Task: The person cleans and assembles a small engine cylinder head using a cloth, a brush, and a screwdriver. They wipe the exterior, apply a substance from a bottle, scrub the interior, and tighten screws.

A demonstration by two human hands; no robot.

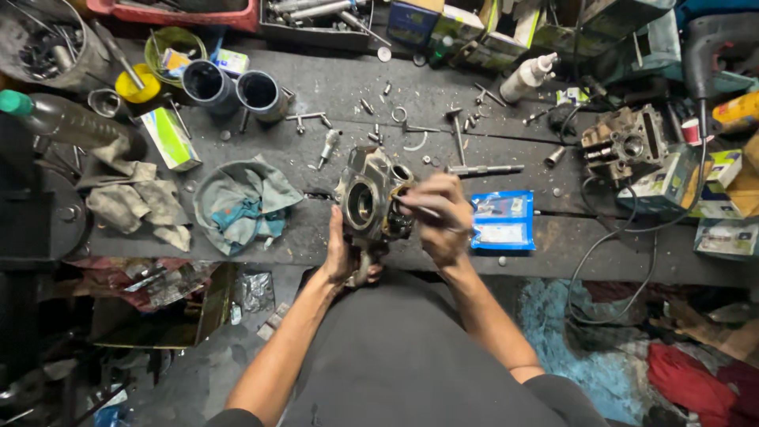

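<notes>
Upright, metal housing (365, 202) between both hands' grip.

Both forearms are bare, sleeves end near the elbows, and a dark grey garment covers the lap.

At frame centre, the left hand (341, 255) grips a grey metal engine casting (365, 199) from below, over the dark table (316, 87). The right hand (439, 217) touches its right side. A blue packet (503, 220) lies just right.
</notes>
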